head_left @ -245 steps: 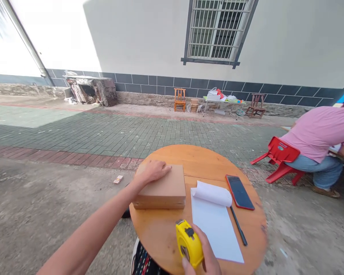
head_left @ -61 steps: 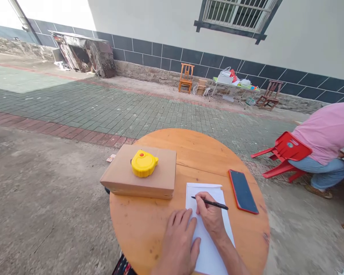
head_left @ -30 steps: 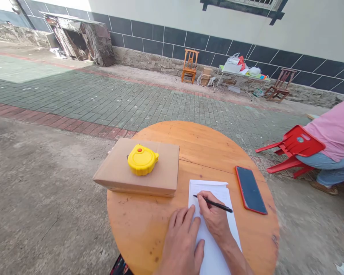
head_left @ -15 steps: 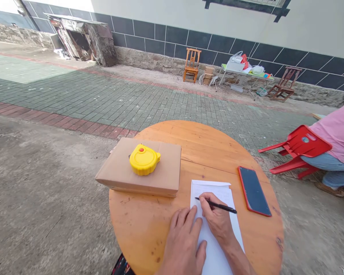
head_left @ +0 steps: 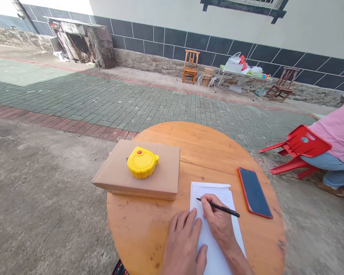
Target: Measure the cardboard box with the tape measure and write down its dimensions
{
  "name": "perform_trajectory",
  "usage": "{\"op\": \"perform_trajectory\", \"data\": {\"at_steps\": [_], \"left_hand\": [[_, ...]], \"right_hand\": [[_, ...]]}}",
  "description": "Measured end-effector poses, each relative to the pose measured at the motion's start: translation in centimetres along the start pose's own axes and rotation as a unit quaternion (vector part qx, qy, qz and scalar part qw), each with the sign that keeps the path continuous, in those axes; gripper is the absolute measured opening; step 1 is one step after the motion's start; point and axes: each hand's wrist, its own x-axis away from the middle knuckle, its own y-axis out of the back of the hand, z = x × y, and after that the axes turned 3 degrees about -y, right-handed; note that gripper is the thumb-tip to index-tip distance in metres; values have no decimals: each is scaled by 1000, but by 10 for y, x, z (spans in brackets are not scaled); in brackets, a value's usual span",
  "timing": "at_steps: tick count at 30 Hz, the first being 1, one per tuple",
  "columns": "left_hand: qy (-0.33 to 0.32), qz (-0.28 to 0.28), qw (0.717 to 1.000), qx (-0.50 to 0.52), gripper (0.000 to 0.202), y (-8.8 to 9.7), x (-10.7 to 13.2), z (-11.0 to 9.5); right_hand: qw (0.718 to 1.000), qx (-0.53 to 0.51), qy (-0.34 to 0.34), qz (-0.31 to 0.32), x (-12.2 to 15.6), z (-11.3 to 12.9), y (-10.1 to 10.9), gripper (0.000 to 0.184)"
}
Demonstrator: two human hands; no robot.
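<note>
My right hand [head_left: 218, 223] pinches the black pen [head_left: 219, 207], tip on the white paper [head_left: 215, 236]; my left hand [head_left: 183, 246] lies flat, fingers spread, pinning the paper's left edge. Left of the paper sits a cardboard box [head_left: 140, 177] with a yellow tape measure [head_left: 141, 162] on top, right of the paper a red phone [head_left: 254, 192], all on the round wooden table [head_left: 200, 149].

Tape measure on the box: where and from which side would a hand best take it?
Grip the tape measure from above, fingers across its rounded side walls. It lies flat on the box, broad face up, with bare cardboard all round it.
</note>
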Motion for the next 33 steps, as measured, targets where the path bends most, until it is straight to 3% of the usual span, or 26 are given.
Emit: {"op": "perform_trajectory", "data": {"at_steps": [9, 19, 28, 33], "left_hand": [[-7, 0, 1000, -9, 51, 0, 0, 1], [-4, -36, 999, -24, 46, 4, -3, -4], [-1, -24, 1000, -20, 46, 6, -3, -4], [7, -17, 1000, -11, 44, 7, -2, -5]], "right_hand": [[1000, 17, 4, 7, 1, 1, 0, 27], [1000, 9, 4, 7, 2, 0, 2, 29], [1000, 13, 3, 18, -1, 0, 0, 29], [1000, -20, -19, -7, 1, 3, 2, 29]]}}
